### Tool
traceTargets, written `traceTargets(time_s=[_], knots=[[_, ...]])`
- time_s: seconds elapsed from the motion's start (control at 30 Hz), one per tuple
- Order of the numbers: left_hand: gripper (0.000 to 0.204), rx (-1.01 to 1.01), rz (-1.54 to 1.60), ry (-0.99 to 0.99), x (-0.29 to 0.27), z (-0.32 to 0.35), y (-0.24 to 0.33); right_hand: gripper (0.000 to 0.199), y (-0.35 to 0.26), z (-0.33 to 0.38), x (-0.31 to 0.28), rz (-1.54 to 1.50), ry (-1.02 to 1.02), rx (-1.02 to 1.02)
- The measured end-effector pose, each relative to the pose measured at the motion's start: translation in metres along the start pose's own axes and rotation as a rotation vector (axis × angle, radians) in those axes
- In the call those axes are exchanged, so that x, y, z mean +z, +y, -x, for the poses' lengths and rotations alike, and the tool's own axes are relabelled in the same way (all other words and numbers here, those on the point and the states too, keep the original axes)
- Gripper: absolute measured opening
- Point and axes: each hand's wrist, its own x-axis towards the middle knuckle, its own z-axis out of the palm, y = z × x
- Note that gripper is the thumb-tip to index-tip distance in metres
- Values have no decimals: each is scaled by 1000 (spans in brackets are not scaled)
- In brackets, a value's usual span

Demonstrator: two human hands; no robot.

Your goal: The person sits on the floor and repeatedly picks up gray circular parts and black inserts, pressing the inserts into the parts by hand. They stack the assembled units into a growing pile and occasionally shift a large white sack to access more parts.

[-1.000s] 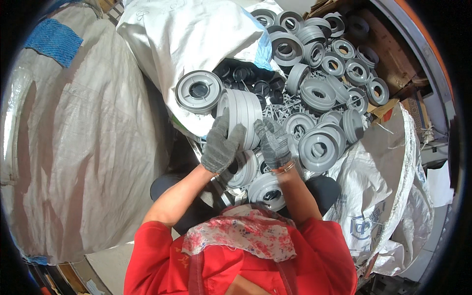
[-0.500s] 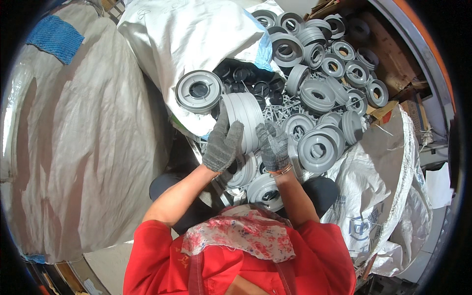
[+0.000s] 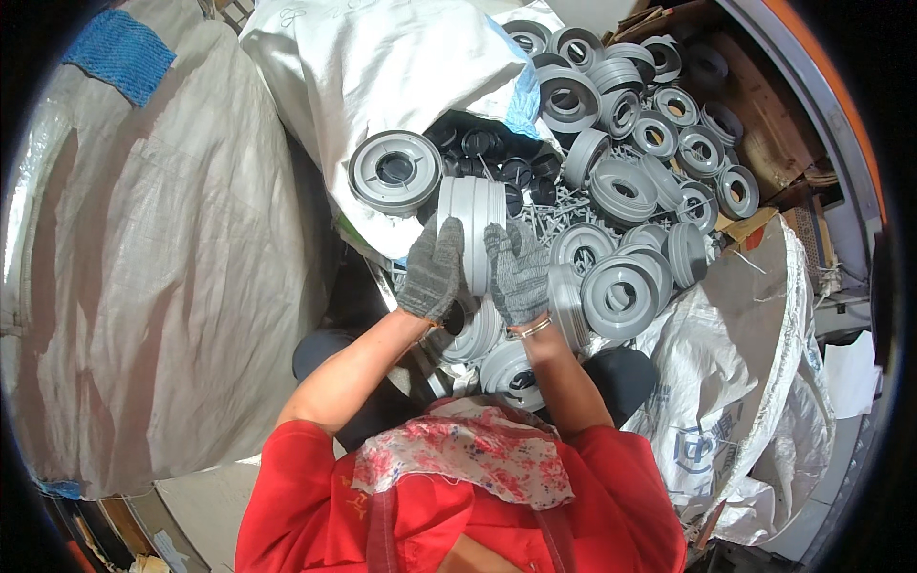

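Both my hands wear grey knitted gloves. Between them stands a thick grey plastic ring-shaped part (image 3: 473,202) on its edge, its ribbed rim facing me; whether it is one piece or several pressed together I cannot tell. My left hand (image 3: 435,269) is against its left side, the fingers pointing away from me. My right hand (image 3: 519,272) presses flat against the right side, palm partly showing. Just beyond my left hand, a grey round part with a black centre (image 3: 395,172) lies on the white sack (image 3: 334,86). Black round caps (image 3: 482,143) show at the sack's mouth.
Several grey ring parts (image 3: 623,188) are heaped to the right, with small grey pins (image 3: 564,212) scattered among them. A large pale sack (image 3: 172,258) fills the left side. At the right lie a crumpled white sack (image 3: 688,382) and a cardboard box (image 3: 764,124).
The held ring part has turned more upright, its rim now facing me squarely. My right hand has shifted slightly left, its fingers flatter along the side.
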Motion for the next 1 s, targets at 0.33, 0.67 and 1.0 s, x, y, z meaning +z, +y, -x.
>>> traceTargets(time_s=[0.33,0.67,1.0], knots=[[50,461,-347,-79,1,11,15,29,23,-25,-7,-440,-59,617],[46,157,64,141,-37,-9,51,49,78,-91,-48,592,-293,70],[52,-33,-75,115,-55,-16,26,70,104,-67,59,587,-1138,-118]])
